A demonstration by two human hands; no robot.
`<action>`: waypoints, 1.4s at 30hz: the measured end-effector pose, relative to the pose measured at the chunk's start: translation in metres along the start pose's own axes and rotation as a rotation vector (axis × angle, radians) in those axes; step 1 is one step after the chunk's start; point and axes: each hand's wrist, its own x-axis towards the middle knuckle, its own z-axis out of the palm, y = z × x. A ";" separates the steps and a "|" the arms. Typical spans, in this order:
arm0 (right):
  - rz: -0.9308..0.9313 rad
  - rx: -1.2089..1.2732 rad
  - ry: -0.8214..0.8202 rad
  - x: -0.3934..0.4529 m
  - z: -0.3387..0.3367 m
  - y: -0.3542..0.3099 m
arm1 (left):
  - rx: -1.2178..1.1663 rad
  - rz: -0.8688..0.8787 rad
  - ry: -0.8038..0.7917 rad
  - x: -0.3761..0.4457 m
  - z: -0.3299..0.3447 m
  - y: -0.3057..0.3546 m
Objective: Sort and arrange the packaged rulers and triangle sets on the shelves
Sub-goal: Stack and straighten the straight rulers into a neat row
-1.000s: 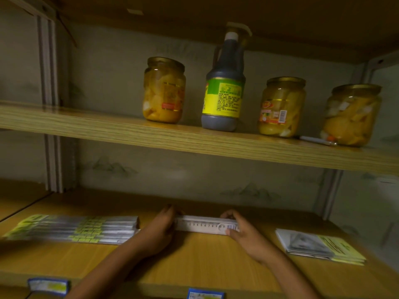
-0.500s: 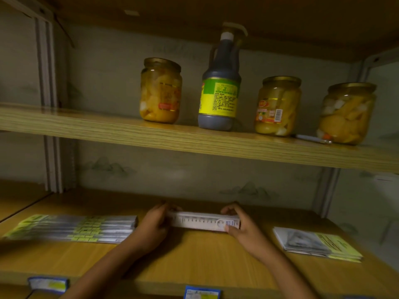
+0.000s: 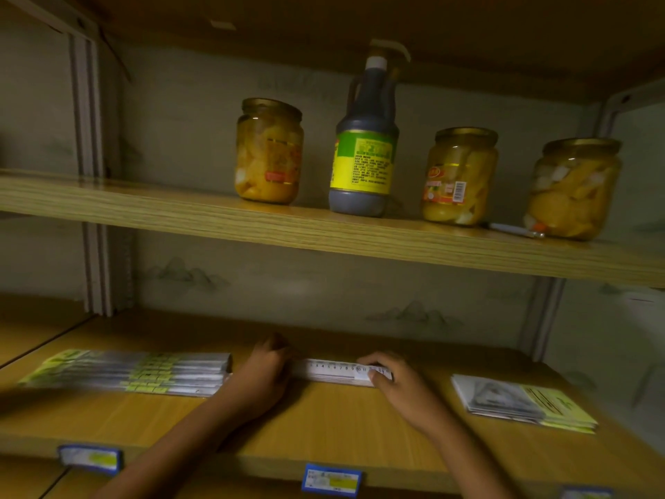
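Fingers on both hands are curled around the ends of a small stack of white rulers at lower centre of the frame: the left hand grips the left end, and the right hand pinches the right end with the thumb in front and fingers over the top. That stack sits on edge on the lower shelf, printed scale facing the camera.

Going left to right along that shelf: at lower left there's a flat row of packaged rulers with yellow-green labels, its right end just beside the left hand. Then the held stack, then at lower right a pile of packaged triangle sets with a yellow card end (well apart from the right hand).

Blue price tags are clipped to the shelf's front edge.

On the upper shelf, left to right: a jar of yellow fruit, a dark sauce bottle with a green and yellow label, a second jar, and a third jar at far right. A small pen-like thing lies between those last two, too blurry to call.
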 end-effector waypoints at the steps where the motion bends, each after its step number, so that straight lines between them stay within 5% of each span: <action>1: -0.022 -0.059 0.000 0.001 0.001 0.002 | 0.034 0.004 -0.012 -0.001 -0.001 0.002; 17: -0.112 -0.089 -0.071 0.020 -0.021 -0.029 | 0.098 -0.053 -0.048 -0.011 -0.059 0.001; 29: -0.168 -0.090 -0.368 0.029 0.040 -0.163 | 0.129 -0.137 -0.106 -0.084 -0.167 -0.093; 42: 0.030 -0.323 -0.641 0.069 0.108 -0.238 | 0.063 -0.274 -0.148 -0.117 -0.199 -0.181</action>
